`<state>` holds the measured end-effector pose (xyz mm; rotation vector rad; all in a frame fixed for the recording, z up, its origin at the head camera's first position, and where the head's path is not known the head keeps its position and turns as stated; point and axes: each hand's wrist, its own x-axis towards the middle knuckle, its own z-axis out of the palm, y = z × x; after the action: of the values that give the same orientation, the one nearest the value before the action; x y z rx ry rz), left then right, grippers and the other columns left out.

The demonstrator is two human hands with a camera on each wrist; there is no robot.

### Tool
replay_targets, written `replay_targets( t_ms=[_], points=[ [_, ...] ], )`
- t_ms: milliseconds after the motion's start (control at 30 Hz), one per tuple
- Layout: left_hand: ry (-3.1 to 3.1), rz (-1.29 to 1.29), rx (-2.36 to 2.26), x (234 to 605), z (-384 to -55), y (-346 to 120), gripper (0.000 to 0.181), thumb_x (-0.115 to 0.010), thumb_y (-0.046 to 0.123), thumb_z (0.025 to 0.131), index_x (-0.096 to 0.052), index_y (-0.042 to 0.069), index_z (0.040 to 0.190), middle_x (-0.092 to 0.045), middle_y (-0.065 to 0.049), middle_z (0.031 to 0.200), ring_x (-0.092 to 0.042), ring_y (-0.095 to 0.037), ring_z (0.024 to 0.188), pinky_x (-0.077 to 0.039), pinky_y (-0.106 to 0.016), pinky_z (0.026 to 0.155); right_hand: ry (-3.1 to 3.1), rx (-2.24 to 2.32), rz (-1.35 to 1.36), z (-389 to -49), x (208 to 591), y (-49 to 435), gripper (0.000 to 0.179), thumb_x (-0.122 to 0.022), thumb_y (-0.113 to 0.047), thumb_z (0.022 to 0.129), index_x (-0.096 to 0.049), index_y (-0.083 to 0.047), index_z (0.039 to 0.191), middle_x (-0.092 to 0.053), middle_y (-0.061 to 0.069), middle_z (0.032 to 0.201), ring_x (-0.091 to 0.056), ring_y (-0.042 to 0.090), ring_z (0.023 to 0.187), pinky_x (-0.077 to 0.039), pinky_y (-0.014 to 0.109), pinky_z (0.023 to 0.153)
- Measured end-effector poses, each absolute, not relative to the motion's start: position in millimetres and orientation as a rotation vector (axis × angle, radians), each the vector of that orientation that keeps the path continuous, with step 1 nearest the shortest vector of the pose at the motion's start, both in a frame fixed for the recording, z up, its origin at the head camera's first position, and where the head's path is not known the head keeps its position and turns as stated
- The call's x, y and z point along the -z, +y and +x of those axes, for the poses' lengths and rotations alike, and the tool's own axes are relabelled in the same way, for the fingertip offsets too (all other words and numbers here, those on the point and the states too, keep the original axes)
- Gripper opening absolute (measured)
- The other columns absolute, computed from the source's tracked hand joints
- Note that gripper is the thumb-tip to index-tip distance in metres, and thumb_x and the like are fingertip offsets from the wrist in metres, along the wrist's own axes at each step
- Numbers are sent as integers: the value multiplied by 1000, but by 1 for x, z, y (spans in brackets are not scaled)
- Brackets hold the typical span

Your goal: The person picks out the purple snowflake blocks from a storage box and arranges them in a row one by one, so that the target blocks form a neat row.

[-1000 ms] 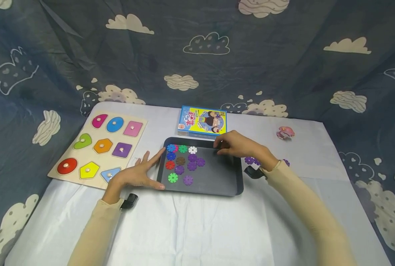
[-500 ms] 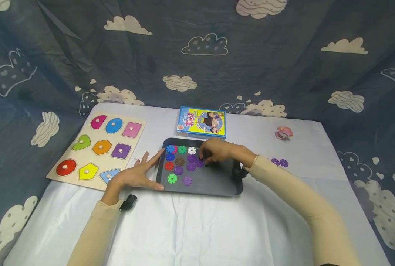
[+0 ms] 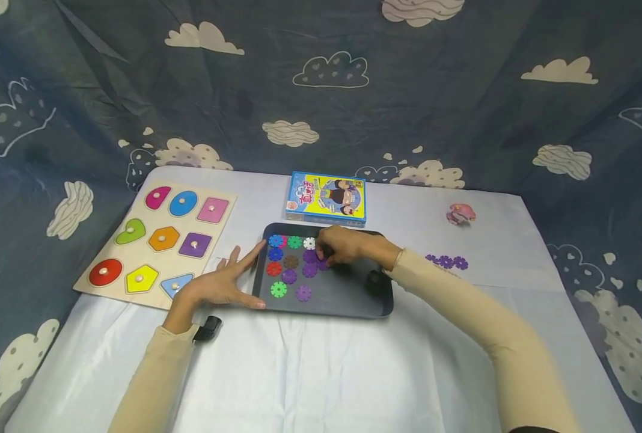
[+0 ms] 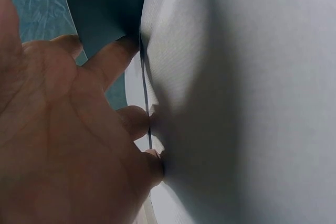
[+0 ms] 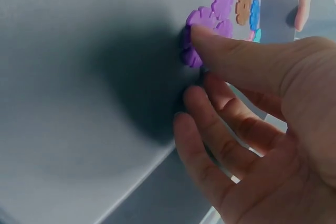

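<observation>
A dark grey tray (image 3: 348,297) holds several notched plastic snowflake discs, grouped on its left side. My right hand (image 3: 347,243) is over the purple ones, behind the tray's middle. In the right wrist view, its thumb and fingers pinch a purple snowflake disc (image 5: 202,19) lying against other purple discs. Fingers hide part of that group. My left hand (image 3: 218,287) spreads its fingers along the tray's left side, thumb at the front corner. In the left wrist view, its fingertips (image 4: 128,45) touch the tray wall (image 4: 102,14).
A wooden shape puzzle board (image 3: 153,246) lies left of the tray. Behind the tray is a blue and yellow box (image 3: 326,198). Several purple discs (image 3: 446,262) lie on the white cloth at right, with a pink toy (image 3: 460,213) farther back.
My right hand has moved left across the tray to the purple discs, uncovering the discs on the cloth at right. My left hand stays at the tray's left side.
</observation>
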<state>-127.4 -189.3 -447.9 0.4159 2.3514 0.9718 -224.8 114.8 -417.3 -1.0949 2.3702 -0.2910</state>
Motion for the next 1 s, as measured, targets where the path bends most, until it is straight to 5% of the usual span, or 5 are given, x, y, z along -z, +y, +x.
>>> replay_targets(
  t_ms=[1000],
  points=[
    [2348, 416, -969, 448, -128, -190, 129, -86, 57, 69, 6, 47, 158, 12, -20, 167, 19, -46, 151, 9, -71, 117, 2281, 456, -1213, -228, 421, 127, 12, -81, -8, 81, -70, -9, 84, -68, -2, 82, -56, 8, 75, -51, 24, 74]
  ],
)
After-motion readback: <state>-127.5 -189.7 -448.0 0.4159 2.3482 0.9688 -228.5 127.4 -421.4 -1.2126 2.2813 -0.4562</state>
